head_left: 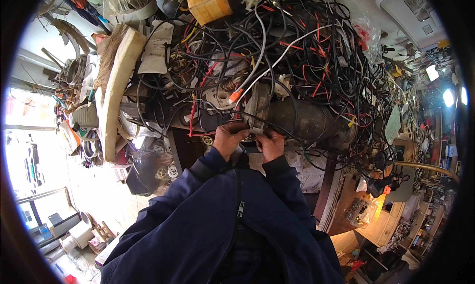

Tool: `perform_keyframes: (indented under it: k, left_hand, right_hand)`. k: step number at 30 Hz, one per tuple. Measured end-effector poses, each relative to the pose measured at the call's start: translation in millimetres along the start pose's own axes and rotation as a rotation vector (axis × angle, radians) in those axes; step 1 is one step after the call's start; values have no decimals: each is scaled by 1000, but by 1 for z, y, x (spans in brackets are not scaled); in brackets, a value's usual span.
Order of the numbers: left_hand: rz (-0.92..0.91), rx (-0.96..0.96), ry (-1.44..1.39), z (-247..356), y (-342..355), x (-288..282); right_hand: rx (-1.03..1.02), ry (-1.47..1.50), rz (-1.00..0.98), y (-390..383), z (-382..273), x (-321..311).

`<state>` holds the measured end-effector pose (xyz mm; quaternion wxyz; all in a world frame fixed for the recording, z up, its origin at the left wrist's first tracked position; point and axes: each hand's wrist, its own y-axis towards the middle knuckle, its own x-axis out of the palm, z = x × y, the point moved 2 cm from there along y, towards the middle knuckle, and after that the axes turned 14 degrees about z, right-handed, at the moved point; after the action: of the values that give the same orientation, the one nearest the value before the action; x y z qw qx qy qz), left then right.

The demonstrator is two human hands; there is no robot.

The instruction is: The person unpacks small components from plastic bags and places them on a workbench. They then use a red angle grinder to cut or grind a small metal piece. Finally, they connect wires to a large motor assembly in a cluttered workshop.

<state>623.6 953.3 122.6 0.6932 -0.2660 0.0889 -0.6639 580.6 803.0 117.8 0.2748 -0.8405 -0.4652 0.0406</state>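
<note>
A large dark brown metal cylinder, which looks like a motor body, lies crosswise under the cables. A pale metal end ring sits at its left end. My left hand is closed, thumb and fingertips pinched together at the ring's lower edge, beside a black block. On the other side of that edge, my right hand has its fingers curled in close to the metal. What the fingertips of either hand hold is hidden. Just above lies a round light metal plate with an orange-tipped wire.
Tangled black, red and white cables cover the bench. A yellow-orange box sits at the far edge. To the left, a thick foam-like slab stands upright. A tray of small parts lies at the lower right.
</note>
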Motion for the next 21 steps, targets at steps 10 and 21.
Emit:
perform_keyframes:
  k: [10,21]
  left_hand:
    - [-3,30,55,4,2,2]
    - [4,2,91,7,3,3]
  right_hand:
    - [-73,-56,12,4,7,-2]
    - [-60,-54,28,7,9,-2]
